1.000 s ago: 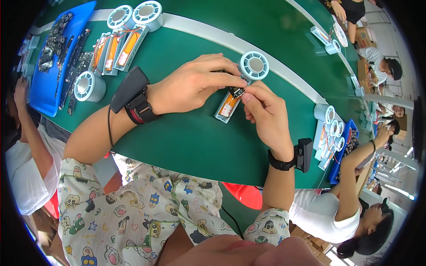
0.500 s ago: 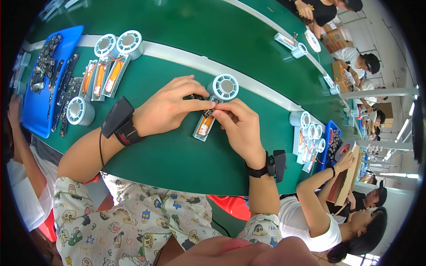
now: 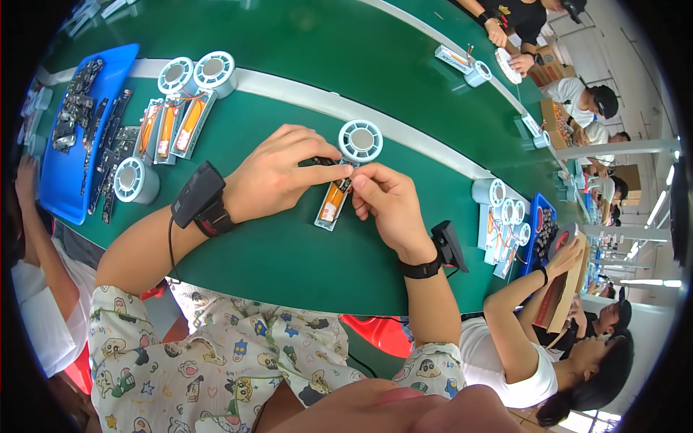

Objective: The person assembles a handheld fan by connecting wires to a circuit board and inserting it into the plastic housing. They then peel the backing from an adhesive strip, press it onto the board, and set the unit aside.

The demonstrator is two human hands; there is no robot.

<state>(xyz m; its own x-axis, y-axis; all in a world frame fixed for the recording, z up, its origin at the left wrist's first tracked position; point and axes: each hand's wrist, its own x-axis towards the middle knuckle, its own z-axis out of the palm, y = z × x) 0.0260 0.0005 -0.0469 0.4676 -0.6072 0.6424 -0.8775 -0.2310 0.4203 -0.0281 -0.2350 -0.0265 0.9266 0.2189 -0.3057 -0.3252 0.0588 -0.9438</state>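
An orange battery pack in a clear sleeve [image 3: 331, 204] lies on the green table [image 3: 289, 245] between my hands. My left hand [image 3: 274, 177] pinches a small dark part at the pack's upper end, thumb and forefinger closed on it. My right hand [image 3: 386, 202] meets it from the right, fingertips pinching the same top end of the pack. A pale blue tape reel [image 3: 360, 141] lies flat just beyond my fingertips. Each wrist carries a black band with a small black device.
A blue tray [image 3: 61, 195] of dark circuit boards sits far left, with three more battery packs [image 3: 170, 128] and tape reels [image 3: 195, 72] beside it. Another reel [image 3: 136, 180] lies near my left forearm. Other people work at the right and left edges; a neighbour holds a brown box [image 3: 563, 289].
The view has shifted, so hands and pack sit lower left in the picture. My fingers stay pinched at the pack's top end next to the reel.
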